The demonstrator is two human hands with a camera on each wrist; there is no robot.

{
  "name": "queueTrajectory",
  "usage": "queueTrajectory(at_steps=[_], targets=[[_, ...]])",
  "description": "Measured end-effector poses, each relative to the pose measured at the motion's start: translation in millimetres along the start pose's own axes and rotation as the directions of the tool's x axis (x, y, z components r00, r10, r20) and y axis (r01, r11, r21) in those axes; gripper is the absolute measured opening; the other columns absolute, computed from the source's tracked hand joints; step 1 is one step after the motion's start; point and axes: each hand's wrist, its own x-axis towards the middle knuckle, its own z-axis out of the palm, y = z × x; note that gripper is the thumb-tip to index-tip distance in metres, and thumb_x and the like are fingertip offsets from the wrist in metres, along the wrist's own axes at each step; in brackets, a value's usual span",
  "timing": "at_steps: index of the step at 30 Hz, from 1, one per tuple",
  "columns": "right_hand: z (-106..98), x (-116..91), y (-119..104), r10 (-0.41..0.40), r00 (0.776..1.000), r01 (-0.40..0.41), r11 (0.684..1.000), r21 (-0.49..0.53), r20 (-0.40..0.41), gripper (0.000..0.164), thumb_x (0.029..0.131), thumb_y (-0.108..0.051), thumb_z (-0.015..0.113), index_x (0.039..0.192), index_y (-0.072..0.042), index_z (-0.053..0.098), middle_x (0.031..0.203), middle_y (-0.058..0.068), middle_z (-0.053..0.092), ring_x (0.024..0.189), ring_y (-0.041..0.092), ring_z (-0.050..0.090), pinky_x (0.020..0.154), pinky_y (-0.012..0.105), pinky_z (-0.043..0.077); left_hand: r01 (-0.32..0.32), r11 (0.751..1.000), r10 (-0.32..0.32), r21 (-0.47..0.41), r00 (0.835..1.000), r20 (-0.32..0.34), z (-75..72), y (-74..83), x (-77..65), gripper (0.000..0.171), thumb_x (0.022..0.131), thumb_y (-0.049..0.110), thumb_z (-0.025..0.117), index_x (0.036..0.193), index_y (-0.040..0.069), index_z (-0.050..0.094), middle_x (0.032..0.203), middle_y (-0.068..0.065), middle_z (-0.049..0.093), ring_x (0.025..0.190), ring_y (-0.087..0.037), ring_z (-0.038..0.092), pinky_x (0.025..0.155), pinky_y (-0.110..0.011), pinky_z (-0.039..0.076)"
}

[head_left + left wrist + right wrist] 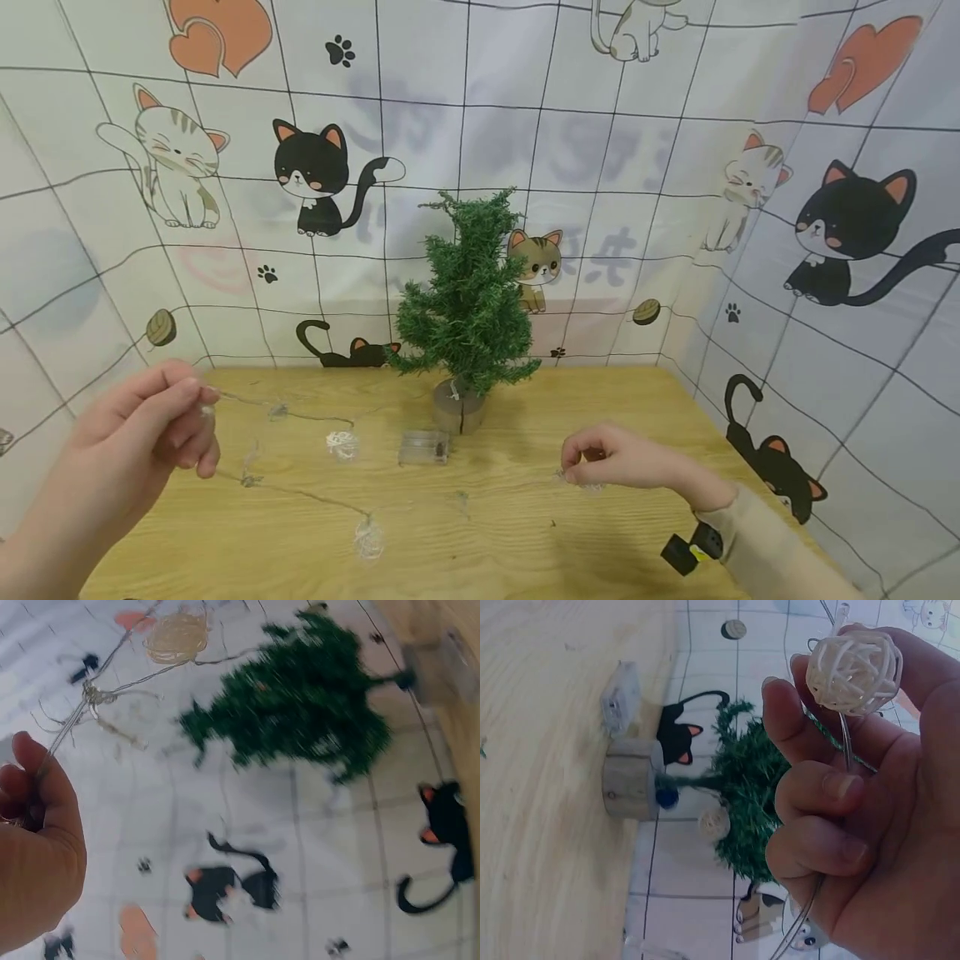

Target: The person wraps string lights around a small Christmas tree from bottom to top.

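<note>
My left hand [142,442] grips a thin clear wire light string [315,498] between thumb and curled fingers. White woven balls hang along it, one ball [342,444] farther back and another ball [368,537] nearer me. At the right, my right hand [622,457] pinches the same kind of wire; its wrist view shows a white woven ball [855,673] at the fingertips and wire running across the palm. Between the hands, farther back, stands a small green artificial tree [472,300] on a round wooden base [457,408].
A clear plastic box [423,447], seemingly a battery case, lies in front of the tree base. The light wooden table [600,392] meets a cat-printed cloth [450,142] behind and at both sides. A small black device [693,548] is strapped at my right wrist.
</note>
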Motion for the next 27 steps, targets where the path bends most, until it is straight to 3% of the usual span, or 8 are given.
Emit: queueTrajectory(at_steps=[6, 8, 12, 14, 16, 19, 22, 27], targets=[[-26, -5, 5, 0.100, 0.984, -0.110, 0.992, -0.065, -0.149, 0.008, 0.096, -0.008, 0.058, 0.091, -0.010, 0.064, 0.075, -0.001, 0.057, 0.062, 0.006, 0.045, 0.056, 0.027, 0.041, 0.110, 0.941, -0.134, -0.319, 0.989, -0.055, -23.5, -37.4, -5.0, 0.041, 0.108, 0.007, 0.023, 0.084, 0.006, 0.056, 0.071, -0.006, 0.050, 0.064, -0.019, 0.054, 0.072, -0.035, 0.055], [-37, -2, 7, 0.123, 0.970, -0.147, 0.984, -0.104, -0.208, 0.008, 0.095, -0.010, 0.058, 0.090, -0.010, 0.064, 0.075, 0.001, 0.058, 0.063, 0.009, 0.047, 0.056, 0.028, 0.042, 0.101, 0.833, -0.169, -0.544, 0.983, -0.077, -24.1, -50.1, -1.3, 0.043, 0.108, 0.012, 0.025, 0.083, 0.003, 0.058, 0.077, -0.009, 0.060, 0.074, -0.021, 0.063, 0.083, -0.037, 0.053], [-60, 9, 3, 0.189, 0.939, -0.237, 0.961, -0.140, -0.289, 0.010, 0.096, -0.016, 0.058, 0.091, -0.010, 0.063, 0.075, 0.003, 0.058, 0.065, 0.013, 0.048, 0.058, 0.029, 0.042, -0.109, 0.525, -0.149, -0.844, 0.965, -0.217, -15.6, -68.1, 16.6, 0.034, 0.107, 0.015, 0.036, 0.094, -0.006, 0.059, 0.098, -0.020, 0.067, 0.101, -0.031, 0.065, 0.100, -0.039, 0.044], [-70, 17, -1, 0.190, 0.929, -0.250, 0.955, -0.162, -0.317, 0.010, 0.096, -0.017, 0.059, 0.091, -0.009, 0.064, 0.074, 0.004, 0.057, 0.064, 0.012, 0.046, 0.058, 0.029, 0.040, -0.195, 0.461, -0.128, -0.866, 0.951, -0.282, -10.1, -71.7, 31.4, 0.026, 0.106, 0.014, 0.040, 0.110, -0.005, 0.057, 0.117, -0.018, 0.063, 0.119, -0.030, 0.056, 0.108, -0.038, 0.035], [-78, 24, -3, 0.165, 0.925, -0.243, 0.949, -0.201, -0.342, 0.011, 0.095, -0.016, 0.060, 0.090, -0.008, 0.065, 0.072, 0.004, 0.057, 0.062, 0.012, 0.045, 0.057, 0.029, 0.040, -0.235, 0.491, -0.110, -0.839, 0.939, -0.327, -5.9, -72.2, 49.3, 0.028, 0.105, 0.014, 0.041, 0.128, 0.002, 0.050, 0.136, -0.012, 0.052, 0.134, -0.025, 0.041, 0.113, -0.036, 0.025], [-85, 32, -8, 0.133, 0.918, -0.242, 0.934, -0.262, -0.374, 0.011, 0.093, -0.015, 0.062, 0.089, -0.007, 0.067, 0.070, 0.000, 0.058, 0.059, 0.011, 0.043, 0.056, 0.029, 0.038, -0.211, 0.680, -0.090, -0.702, 0.926, -0.366, -6.1, -73.6, 77.3, 0.042, 0.105, 0.019, 0.041, 0.145, 0.014, 0.034, 0.152, -0.001, 0.031, 0.142, -0.018, 0.024, 0.115, -0.034, 0.016], [-90, 37, -13, 0.134, 0.920, -0.253, 0.921, -0.295, -0.368, 0.010, 0.093, -0.016, 0.062, 0.090, -0.008, 0.067, 0.070, -0.002, 0.057, 0.058, 0.011, 0.042, 0.056, 0.029, 0.037, -0.168, 0.809, -0.107, -0.563, 0.900, -0.423, -13.9, -79.5, 98.3, 0.046, 0.106, 0.025, 0.032, 0.151, 0.018, 0.024, 0.156, 0.002, 0.017, 0.143, -0.017, 0.017, 0.114, -0.030, 0.015], [-83, 43, -20, 0.109, 0.959, -0.196, 0.920, -0.338, -0.260, 0.008, 0.094, -0.016, 0.063, 0.088, -0.012, 0.068, 0.069, -0.004, 0.055, 0.056, 0.009, 0.041, 0.053, 0.027, 0.037, -0.127, 0.880, -0.200, -0.457, 0.774, -0.601, -29.5, -99.3, 108.1, 0.052, 0.103, 0.013, 0.017, 0.155, 0.019, 0.023, 0.159, 0.003, 0.013, 0.143, -0.013, 0.021, 0.113, -0.023, 0.017]])
